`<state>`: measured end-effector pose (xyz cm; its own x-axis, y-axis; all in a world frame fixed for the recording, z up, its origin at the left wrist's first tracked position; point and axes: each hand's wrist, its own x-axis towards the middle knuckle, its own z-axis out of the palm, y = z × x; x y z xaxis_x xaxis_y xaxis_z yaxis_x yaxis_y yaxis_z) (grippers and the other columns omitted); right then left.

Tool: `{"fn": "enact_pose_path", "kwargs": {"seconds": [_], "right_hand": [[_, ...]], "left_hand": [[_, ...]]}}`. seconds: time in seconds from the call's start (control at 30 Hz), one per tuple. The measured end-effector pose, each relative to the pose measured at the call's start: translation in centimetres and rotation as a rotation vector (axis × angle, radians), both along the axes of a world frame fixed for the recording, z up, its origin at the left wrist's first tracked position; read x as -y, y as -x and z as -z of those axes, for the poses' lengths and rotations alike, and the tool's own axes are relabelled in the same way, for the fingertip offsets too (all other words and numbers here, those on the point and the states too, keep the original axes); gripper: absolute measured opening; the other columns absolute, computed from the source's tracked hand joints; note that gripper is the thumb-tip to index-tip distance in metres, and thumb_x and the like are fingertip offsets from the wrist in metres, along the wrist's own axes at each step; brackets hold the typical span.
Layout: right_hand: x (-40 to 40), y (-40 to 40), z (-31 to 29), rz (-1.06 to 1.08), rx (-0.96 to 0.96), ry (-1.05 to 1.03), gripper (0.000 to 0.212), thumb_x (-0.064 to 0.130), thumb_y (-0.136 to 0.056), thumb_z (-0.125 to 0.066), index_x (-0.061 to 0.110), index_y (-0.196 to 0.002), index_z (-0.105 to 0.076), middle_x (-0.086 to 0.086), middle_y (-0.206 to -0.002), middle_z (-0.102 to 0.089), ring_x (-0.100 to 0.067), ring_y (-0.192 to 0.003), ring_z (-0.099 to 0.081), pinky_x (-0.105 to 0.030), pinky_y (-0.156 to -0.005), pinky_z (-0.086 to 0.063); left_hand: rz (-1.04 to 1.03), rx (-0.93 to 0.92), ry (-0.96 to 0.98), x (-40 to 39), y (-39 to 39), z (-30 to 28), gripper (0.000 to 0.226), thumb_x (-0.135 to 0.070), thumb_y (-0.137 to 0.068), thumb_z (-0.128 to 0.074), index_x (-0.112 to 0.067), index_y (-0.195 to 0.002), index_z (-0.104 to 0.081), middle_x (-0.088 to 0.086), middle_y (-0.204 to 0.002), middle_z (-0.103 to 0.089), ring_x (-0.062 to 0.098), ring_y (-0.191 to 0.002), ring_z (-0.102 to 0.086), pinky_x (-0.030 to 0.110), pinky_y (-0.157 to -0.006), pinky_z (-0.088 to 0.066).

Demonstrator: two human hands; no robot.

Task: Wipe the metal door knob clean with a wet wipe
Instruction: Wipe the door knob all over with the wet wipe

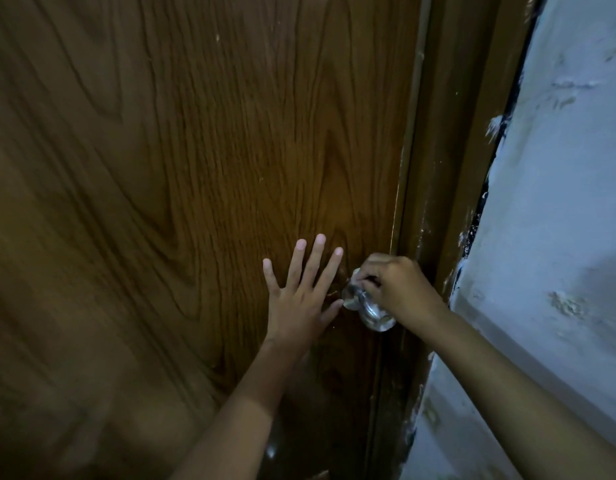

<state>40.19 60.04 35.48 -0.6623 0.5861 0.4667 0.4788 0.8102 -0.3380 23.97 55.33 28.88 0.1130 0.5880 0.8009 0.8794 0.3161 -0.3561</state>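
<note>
**Door knob under wipe: right hand on it, left hand bracing the door**

Door knob [368,308]: mounted low on the right side of the wooden door [195,168], just beside the door frame [448,168]. Its stem projects out of the door face toward the viewer, so the long axis runs near-to-far, and any wiping stroke must go around that axis.

Right hand [396,289]: arrives from the right and sits over the knob's upper right side, fingers curled and pressed together, pinching the wet wipe [356,275] against the metal. Only a small pale fold of the wipe shows at the fingertips. This hand is plainly the nearer of the two.

Left hand [299,289]: flat on the door just left of the knob, fingers spread, thumb tip reaching to the knob's base; contact there cannot be confirmed.

Condition: the knob reads as polished, silvery and reflective, with its lower left face exposed. That face and the underside are judged still to need a pass. Light is dim; soiling cannot be assessed.
</note>
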Motion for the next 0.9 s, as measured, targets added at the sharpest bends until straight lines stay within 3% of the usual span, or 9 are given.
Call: {"fn": "enact_pose_path", "kwargs": {"seconds": [0.17, 0.33, 0.4, 0.47, 0.53, 0.6, 0.67, 0.77, 0.9], "right_hand": [[0.0, 0.6, 0.2, -0.030, 0.208, 0.014, 0.016, 0.008, -0.086, -0.058, 0.010, -0.100, -0.065, -0.006, -0.108, -0.060, -0.019, -0.094, -0.058, -0.030, -0.083, -0.047], [-1.6, -1.3, -0.2, 0.093, -0.031, 0.014, 0.009, 0.000, -0.081, -0.061, 0.002, -0.085, -0.069, -0.013, -0.093, -0.066, -0.025, -0.083, -0.062, -0.038, -0.076, -0.052], [-1.7, -2.0, -0.2, 0.122, -0.167, 0.042, 0.008, -0.001, -0.078, -0.065, 0.002, -0.082, -0.070, -0.012, -0.089, -0.069, -0.022, -0.079, -0.063, -0.040, -0.075, -0.054], [-1.3, -2.4, -0.2, 0.140, -0.308, 0.071, 0.007, 0.000, -0.076, -0.068, 0.003, -0.082, -0.071, -0.011, -0.086, -0.070, -0.019, -0.075, -0.063, -0.035, -0.072, -0.055], [-0.6, -2.5, -0.4, 0.134, -0.402, 0.124, 0.008, 0.003, -0.076, -0.069, 0.005, -0.084, -0.071, -0.005, -0.083, -0.070, -0.012, -0.072, -0.062, -0.021, -0.070, -0.052], [0.3, -2.3, -0.4, 0.103, -0.476, 0.219, 0.010, 0.004, -0.077, -0.069, 0.007, -0.086, -0.071, 0.006, -0.078, -0.066, -0.002, -0.070, -0.061, -0.010, -0.067, -0.048], [0.9, -1.9, -0.2, 0.055, -0.535, 0.304, 0.012, 0.002, -0.077, -0.068, 0.009, -0.086, -0.071, 0.014, -0.077, -0.063, 0.003, -0.073, -0.062, -0.008, -0.068, -0.049], [1.3, -1.8, 0.3, 0.013, -0.585, 0.420, 0.018, -0.002, -0.081, -0.061, 0.011, -0.088, -0.071, 0.012, -0.082, -0.065, -0.001, -0.081, -0.064, -0.012, -0.074, -0.052], [0.8, -2.6, 0.8, 0.099, -0.742, 0.566, 0.027, -0.007, -0.088, -0.047, 0.008, -0.095, -0.068, 0.000, -0.087, -0.067, -0.009, -0.086, -0.066, -0.016, -0.080, -0.053]], "left_hand": [[0.004, 0.004, 0.003, 0.2, 0.0, 0.0, 0.096, -0.062, -0.067, -0.062, -0.026, -0.144, -0.017, 0.006, -0.154, 0.023, 0.025, -0.142, 0.018, 0.058, -0.108, 0.012], [0.008, 0.014, 0.012, 0.2, -0.1, -0.1, 0.091, -0.060, -0.069, -0.058, -0.026, -0.144, -0.020, 0.006, -0.156, 0.015, 0.025, -0.143, 0.017, 0.059, -0.108, 0.012], [0.058, 0.045, 0.002, 0.3, -0.4, -0.2, 0.081, -0.057, -0.072, -0.052, -0.026, -0.141, -0.025, 0.007, -0.156, -0.007, 0.025, -0.143, 0.013, 0.060, -0.108, 0.009], [0.162, 0.095, -0.031, 0.6, -1.1, -0.7, 0.066, -0.051, -0.078, -0.047, -0.024, -0.137, -0.033, 0.008, -0.147, -0.026, 0.025, -0.143, -0.006, 0.057, -0.109, -0.006], [0.340, 0.246, -0.032, 1.2, -2.1, -1.8, 0.053, -0.040, -0.083, -0.050, -0.020, -0.132, -0.040, 0.010, -0.140, -0.039, 0.022, -0.128, -0.037, 0.042, -0.100, -0.033], [0.538, 0.541, 0.100, 1.8, -3.5, -3.3, 0.049, -0.031, -0.087, -0.053, -0.017, -0.133, -0.042, 0.008, -0.134, -0.050, 0.016, -0.114, -0.052, 0.029, -0.088, -0.046], [0.660, 0.779, 0.241, 2.2, -4.8, -4.3, 0.044, -0.027, -0.089, -0.055, -0.016, -0.131, -0.048, 0.000, -0.127, -0.055, 0.008, -0.108, -0.056, 0.021, -0.086, -0.049], [0.716, 0.948, 0.159, 2.0, -5.2, -4.5, 0.025, -0.020, -0.089, -0.057, -0.016, -0.113, -0.062, -0.009, -0.107, -0.059, 0.000, -0.095, -0.057, 0.006, -0.079, -0.044], [0.623, 0.908, 0.087, 1.9, -4.4, -4.4, 0.019, -0.011, -0.087, -0.059, -0.013, -0.105, -0.065, -0.005, -0.102, -0.063, -0.002, -0.089, -0.056, 0.001, -0.078, -0.040]]}}
